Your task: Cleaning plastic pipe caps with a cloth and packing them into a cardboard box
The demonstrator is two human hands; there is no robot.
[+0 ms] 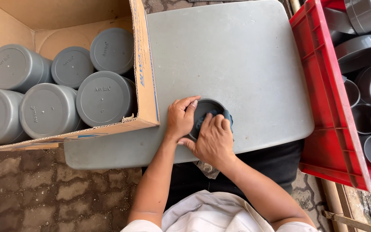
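On the grey tabletop (237,64), near its front edge, sat a grey cap (207,109) (open side up); the left hand (180,120) gripped its rim while the right hand (214,141) pressed a blue cloth (227,117) inside, fingers clenched.

grey bench (237,56) with a cap and a box corner on it

a dark grey round cap (206,112) lies open side up near its front edge; the cardboard box (144,77) overlaps its left side, the red crate (323,86) sits just beside its right.
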